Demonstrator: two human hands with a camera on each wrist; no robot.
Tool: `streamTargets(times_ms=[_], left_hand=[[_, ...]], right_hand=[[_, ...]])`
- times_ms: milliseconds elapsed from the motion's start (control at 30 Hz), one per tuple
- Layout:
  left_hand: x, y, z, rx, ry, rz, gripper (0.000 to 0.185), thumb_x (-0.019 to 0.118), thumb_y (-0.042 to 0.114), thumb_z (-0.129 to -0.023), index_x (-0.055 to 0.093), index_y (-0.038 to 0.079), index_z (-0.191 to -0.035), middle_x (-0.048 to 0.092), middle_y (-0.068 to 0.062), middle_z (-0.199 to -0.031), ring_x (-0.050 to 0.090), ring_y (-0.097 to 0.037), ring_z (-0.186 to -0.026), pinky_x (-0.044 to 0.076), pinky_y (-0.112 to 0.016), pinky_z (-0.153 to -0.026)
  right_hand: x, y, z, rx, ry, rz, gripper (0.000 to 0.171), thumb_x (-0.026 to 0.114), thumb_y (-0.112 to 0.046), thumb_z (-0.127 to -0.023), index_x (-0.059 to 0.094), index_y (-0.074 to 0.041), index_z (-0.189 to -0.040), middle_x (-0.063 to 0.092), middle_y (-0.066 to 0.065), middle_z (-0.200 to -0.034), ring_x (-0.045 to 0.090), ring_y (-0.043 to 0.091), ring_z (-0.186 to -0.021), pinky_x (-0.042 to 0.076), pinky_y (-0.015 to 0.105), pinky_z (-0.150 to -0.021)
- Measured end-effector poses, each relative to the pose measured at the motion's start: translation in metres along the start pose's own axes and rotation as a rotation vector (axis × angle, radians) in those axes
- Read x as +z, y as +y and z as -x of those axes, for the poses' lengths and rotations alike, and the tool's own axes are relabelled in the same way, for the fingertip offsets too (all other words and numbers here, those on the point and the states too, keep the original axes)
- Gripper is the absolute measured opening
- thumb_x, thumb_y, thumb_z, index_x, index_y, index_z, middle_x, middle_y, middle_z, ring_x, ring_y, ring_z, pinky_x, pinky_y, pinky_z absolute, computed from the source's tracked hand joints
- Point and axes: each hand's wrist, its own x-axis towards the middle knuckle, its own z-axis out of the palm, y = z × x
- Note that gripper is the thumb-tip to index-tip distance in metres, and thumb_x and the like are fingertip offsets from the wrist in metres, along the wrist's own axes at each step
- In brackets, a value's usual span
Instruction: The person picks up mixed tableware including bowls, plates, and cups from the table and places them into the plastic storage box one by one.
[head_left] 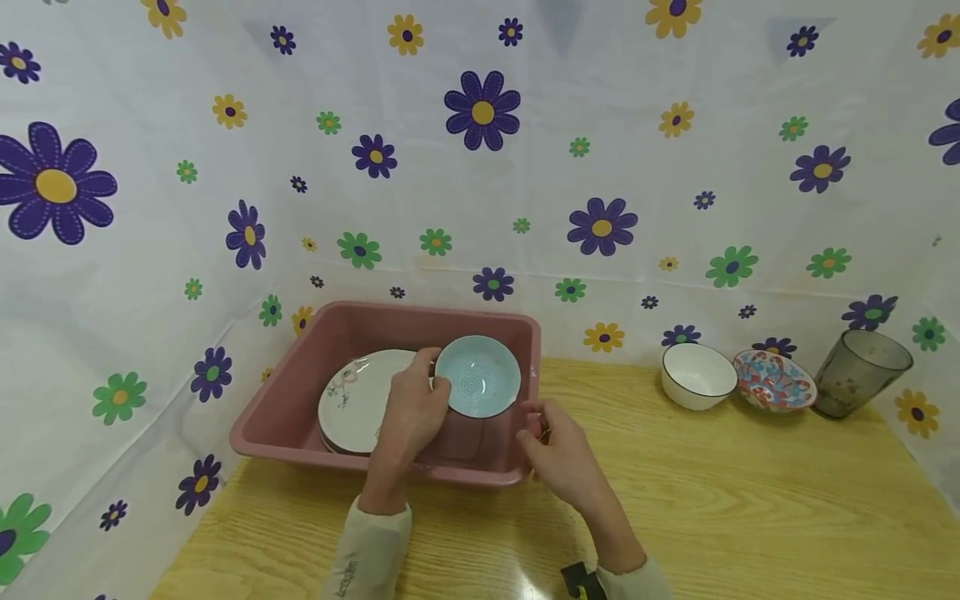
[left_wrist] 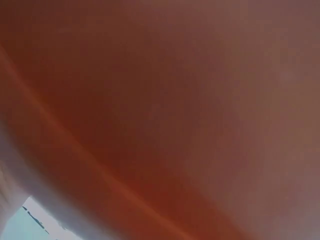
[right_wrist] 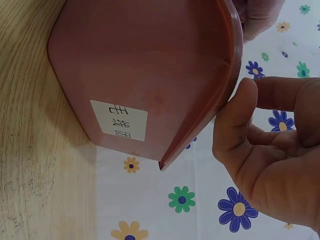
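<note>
A light blue bowl (head_left: 480, 375) is tilted over the right part of the pink plastic basin (head_left: 258, 446), and my left hand (head_left: 412, 408) grips its left edge between thumb and fingers. Beneath that hand, white plates (head_left: 356, 400) with a pinkish pattern lie stacked in the basin. My right hand (head_left: 558, 454) is at the basin's right rim, its fingers loosely curled and holding nothing. In the right wrist view the thumb (right_wrist: 232, 117) is close to the rim; I cannot tell if it touches. Blurred pink basin wall fills most of the left wrist view.
To the right stand a white bowl (head_left: 697, 379) with a dark rim, a red-and-blue patterned bowl (head_left: 772, 382) and a tilted grey glass (head_left: 858, 375). A flowered sheet (head_left: 540, 183) hangs behind the wooden table (head_left: 720, 500). The basin's side bears a paper label (right_wrist: 120, 120).
</note>
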Motion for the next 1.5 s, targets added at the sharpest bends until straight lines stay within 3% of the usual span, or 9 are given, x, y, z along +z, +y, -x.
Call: streamTargets(times_ms=[167,267,400,600,733,933,1233,1333,1500], left_hand=[[0.006,-0.002,0.000,0.014,-0.010,-0.038,0.041,0.047,0.003,-0.094,0.052,-0.004,-0.134,0.066,-0.023,-0.120,0.062,-0.025,-0.087,0.052,-0.038,-0.073],[0.008,-0.003,0.002,0.000,-0.015,-0.045,0.041,0.047,0.003,-0.095,0.051,-0.005,-0.135,0.065,-0.024,-0.122,0.064,-0.026,-0.091,0.054,-0.041,-0.076],[0.009,-0.005,0.002,-0.024,-0.036,-0.050,0.041,0.047,0.004,-0.096,0.050,-0.004,-0.136,0.064,-0.023,-0.125,0.064,-0.027,-0.095,0.054,-0.041,-0.078],[0.011,-0.007,-0.001,-0.022,-0.057,-0.058,0.041,0.047,0.005,-0.096,0.050,-0.003,-0.137,0.064,-0.023,-0.125,0.060,-0.025,-0.086,0.051,-0.035,-0.069],[0.011,-0.008,-0.003,-0.023,-0.056,-0.083,0.040,0.047,0.004,-0.096,0.051,-0.004,-0.135,0.065,-0.023,-0.123,0.061,-0.024,-0.087,0.052,-0.038,-0.074],[0.011,-0.008,-0.008,0.003,-0.072,-0.136,0.039,0.047,0.003,-0.095,0.052,-0.006,-0.132,0.066,-0.024,-0.121,0.065,-0.028,-0.098,0.054,-0.044,-0.083],[0.007,-0.006,-0.019,0.048,-0.104,-0.182,0.038,0.046,0.003,-0.093,0.053,-0.005,-0.130,0.067,-0.024,-0.113,0.063,-0.030,-0.092,0.053,-0.046,-0.081],[0.006,-0.006,-0.020,0.034,-0.132,-0.188,0.040,0.046,0.003,-0.092,0.052,-0.005,-0.131,0.065,-0.025,-0.116,0.062,-0.029,-0.093,0.052,-0.046,-0.082],[0.005,-0.007,-0.018,0.030,-0.157,-0.199,0.037,0.046,0.002,-0.092,0.053,-0.005,-0.127,0.065,-0.024,-0.115,0.063,-0.029,-0.092,0.053,-0.046,-0.081]], right_hand=[[0.001,0.004,0.000,-0.045,-0.060,0.140,0.026,0.058,-0.001,-0.093,0.060,0.004,-0.118,0.048,0.002,-0.070,0.043,0.011,-0.055,0.037,0.022,-0.047],[0.002,0.005,0.001,-0.083,-0.097,0.192,0.020,0.058,0.000,-0.092,0.062,0.004,-0.111,0.046,0.000,-0.068,0.041,0.009,-0.055,0.036,0.022,-0.047],[0.003,0.004,0.002,-0.092,-0.116,0.195,0.014,0.057,0.001,-0.092,0.062,0.004,-0.104,0.051,0.002,-0.070,0.047,0.010,-0.055,0.041,0.022,-0.046],[0.004,0.003,0.003,-0.071,-0.113,0.182,0.011,0.055,0.001,-0.092,0.061,0.003,-0.101,0.056,0.004,-0.071,0.052,0.011,-0.051,0.045,0.023,-0.044],[0.006,0.003,0.003,-0.073,-0.091,0.195,0.004,0.055,0.002,-0.091,0.058,0.000,-0.091,0.056,0.003,-0.069,0.051,0.010,-0.051,0.045,0.023,-0.043],[0.006,0.003,0.003,-0.078,-0.067,0.213,0.008,0.055,0.003,-0.089,0.057,-0.003,-0.085,0.056,0.001,-0.065,0.051,0.009,-0.048,0.044,0.023,-0.042],[0.006,0.004,0.003,-0.031,-0.005,0.244,0.004,0.060,-0.002,-0.087,0.056,-0.003,-0.089,0.053,0.000,-0.064,0.048,0.009,-0.049,0.040,0.024,-0.042],[0.006,0.005,0.003,-0.019,0.024,0.297,0.015,0.062,-0.006,-0.087,0.057,0.000,-0.100,0.050,-0.001,-0.061,0.043,0.009,-0.049,0.035,0.023,-0.043],[0.005,0.006,0.002,-0.010,0.025,0.337,0.044,0.063,-0.010,-0.089,0.053,0.008,-0.128,0.054,0.001,-0.065,0.046,0.009,-0.052,0.038,0.025,-0.045]])
